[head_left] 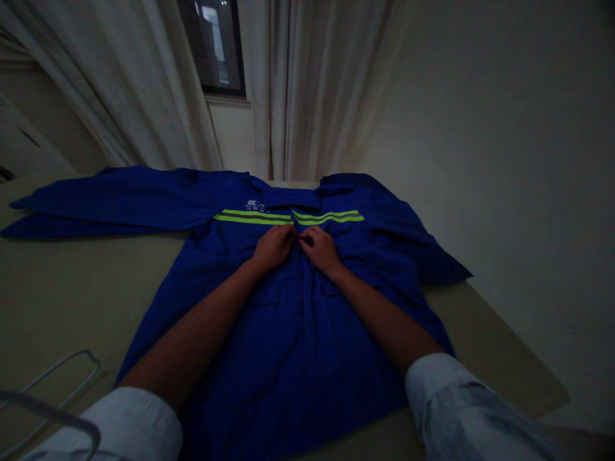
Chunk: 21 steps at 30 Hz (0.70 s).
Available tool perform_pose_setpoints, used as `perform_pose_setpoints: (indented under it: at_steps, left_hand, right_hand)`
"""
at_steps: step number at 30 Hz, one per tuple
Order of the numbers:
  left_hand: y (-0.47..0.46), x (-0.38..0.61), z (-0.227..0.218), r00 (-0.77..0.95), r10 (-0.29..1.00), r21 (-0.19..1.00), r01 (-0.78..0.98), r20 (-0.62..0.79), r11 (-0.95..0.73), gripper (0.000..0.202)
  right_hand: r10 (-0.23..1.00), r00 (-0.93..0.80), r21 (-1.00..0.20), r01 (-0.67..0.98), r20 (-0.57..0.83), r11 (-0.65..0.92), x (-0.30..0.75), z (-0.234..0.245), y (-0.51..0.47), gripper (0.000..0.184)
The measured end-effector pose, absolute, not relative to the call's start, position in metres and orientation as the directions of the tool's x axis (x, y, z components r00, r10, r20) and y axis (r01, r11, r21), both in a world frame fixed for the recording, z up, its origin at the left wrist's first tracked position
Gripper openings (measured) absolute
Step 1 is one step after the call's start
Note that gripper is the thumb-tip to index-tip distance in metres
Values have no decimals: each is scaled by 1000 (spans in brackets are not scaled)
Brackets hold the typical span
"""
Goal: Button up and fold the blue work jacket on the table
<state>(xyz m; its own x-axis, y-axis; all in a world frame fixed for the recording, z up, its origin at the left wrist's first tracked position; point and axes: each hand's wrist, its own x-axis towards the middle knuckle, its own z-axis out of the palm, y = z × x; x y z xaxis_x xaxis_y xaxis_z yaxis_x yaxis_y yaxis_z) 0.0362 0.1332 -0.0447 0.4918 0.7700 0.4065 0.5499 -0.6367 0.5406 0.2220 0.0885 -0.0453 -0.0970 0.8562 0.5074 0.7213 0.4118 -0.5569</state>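
Observation:
A blue work jacket (pixel 230 358) with a yellow-green reflective stripe across the chest lies spread out, front side up. Its sleeves reach out to the left and the right. At the middle of the chest, just under the stripe, my left hand (pixel 276 246) pinches one edge of the front opening. Close beside it, my right hand (pixel 319 250) pinches the other edge, thumb and finger together. The fingertips of both hands nearly meet. Whatever fastener lies between them is too small and dark to make out.
The jacket rests on a beige surface (pixel 96 288). A white wire hanger (pixel 72 384) is at the lower left. Light curtains (pixel 317 89) hang behind, with a window (pixel 218 45) between them. A plain wall (pixel 504 160) stands at the right.

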Motion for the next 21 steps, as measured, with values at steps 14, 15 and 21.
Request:
perform_pose_setpoints:
  at_steps: [14,15,21]
  left_hand:
    - [138,32,-38,506,782,735,360,364,-575,23]
    - [139,32,-39,509,781,742,350,361,-571,23]
    - [143,32,-43,526,773,782,286,355,-554,21]
  right_hand:
    - [896,-99,-519,785,433,338,217,-40,83,6]
    - [897,-98,-522,784,431,336,217,-40,83,5]
    - [893,-83,-530,779,443,335,218,-41,83,3]
